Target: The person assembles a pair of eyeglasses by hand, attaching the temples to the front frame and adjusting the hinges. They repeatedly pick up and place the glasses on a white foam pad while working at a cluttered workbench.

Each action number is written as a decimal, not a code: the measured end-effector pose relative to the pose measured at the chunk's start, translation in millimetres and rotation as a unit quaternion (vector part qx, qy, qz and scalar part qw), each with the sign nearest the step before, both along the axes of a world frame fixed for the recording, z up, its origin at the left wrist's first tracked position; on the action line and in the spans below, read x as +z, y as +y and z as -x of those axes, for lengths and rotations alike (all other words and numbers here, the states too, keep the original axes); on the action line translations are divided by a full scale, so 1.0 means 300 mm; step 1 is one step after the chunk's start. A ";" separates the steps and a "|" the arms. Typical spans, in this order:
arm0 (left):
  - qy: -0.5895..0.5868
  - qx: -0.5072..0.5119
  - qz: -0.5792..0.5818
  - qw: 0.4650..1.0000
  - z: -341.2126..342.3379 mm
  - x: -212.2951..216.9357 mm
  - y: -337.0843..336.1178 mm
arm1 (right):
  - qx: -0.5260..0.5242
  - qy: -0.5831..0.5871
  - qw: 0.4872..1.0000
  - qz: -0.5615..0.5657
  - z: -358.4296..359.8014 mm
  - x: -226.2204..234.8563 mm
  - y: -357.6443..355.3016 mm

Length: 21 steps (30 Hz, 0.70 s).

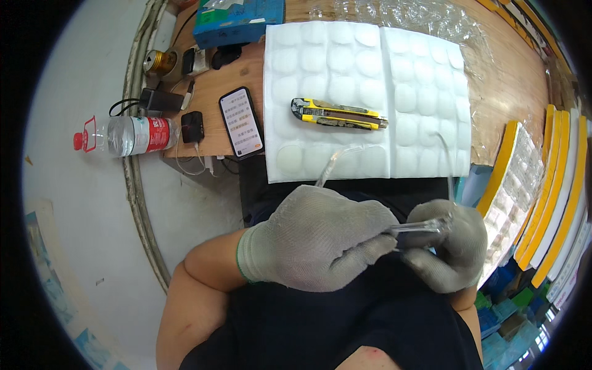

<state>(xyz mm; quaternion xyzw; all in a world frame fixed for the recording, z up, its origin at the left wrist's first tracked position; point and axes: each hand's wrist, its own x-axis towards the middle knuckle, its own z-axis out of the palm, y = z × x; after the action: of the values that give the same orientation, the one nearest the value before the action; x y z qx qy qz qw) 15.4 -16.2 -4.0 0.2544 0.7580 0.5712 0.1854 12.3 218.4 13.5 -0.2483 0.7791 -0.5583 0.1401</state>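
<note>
Both my hands wear light grey knit gloves and hold clear-framed glasses low in front of my dark shirt. My left hand pinches one side, thumb against fingers, its palm and fingertips hidden. Curled round the other side is my right hand, its fingers partly covering a lens. The two thin clear arms of the glasses point away from me, their bent ends over the table edge. Beyond them a yellow and black box cutter lies on a white padded sheet with rows of round bumps.
Left of the sheet, a phone with a lit screen rests on the wooden table. Near it are a black adapter, a large water bottle and a blue box. Yellow-edged panels stand at the right.
</note>
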 end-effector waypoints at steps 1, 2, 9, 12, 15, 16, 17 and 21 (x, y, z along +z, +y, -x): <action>0.014 0.008 0.007 1.000 0.005 0.000 0.001 | -0.016 -0.052 0.998 -0.013 0.007 0.016 -0.006; 0.026 0.011 0.010 1.000 0.008 -0.002 0.008 | -0.016 -0.063 0.998 0.008 0.007 -0.012 0.001; 0.199 0.097 0.030 0.975 -0.023 -0.002 0.068 | -0.058 -0.029 0.997 0.043 0.003 -0.055 -0.009; 0.251 0.111 0.019 0.962 -0.031 -0.008 0.078 | -0.071 -0.015 0.996 0.047 -0.010 -0.057 -0.014; 0.276 0.107 0.035 0.955 -0.018 -0.014 0.077 | -0.089 -0.008 0.994 0.068 -0.009 -0.075 -0.027; 0.285 0.103 0.048 0.952 -0.013 -0.011 0.076 | -0.092 -0.018 0.993 0.073 -0.007 -0.080 -0.029; 0.294 0.100 0.061 0.948 -0.007 -0.008 0.072 | -0.095 -0.027 0.992 0.079 -0.005 -0.086 -0.032; 0.213 0.069 0.147 0.963 0.011 0.011 0.056 | -0.074 0.034 0.996 -0.033 0.042 -0.059 0.008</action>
<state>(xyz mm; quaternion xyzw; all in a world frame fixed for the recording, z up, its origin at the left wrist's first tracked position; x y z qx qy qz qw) 12.2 0.5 -0.7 0.2871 0.8715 0.3972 0.0146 -0.2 220.9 -4.2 -0.2038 0.8177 -0.5324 0.0794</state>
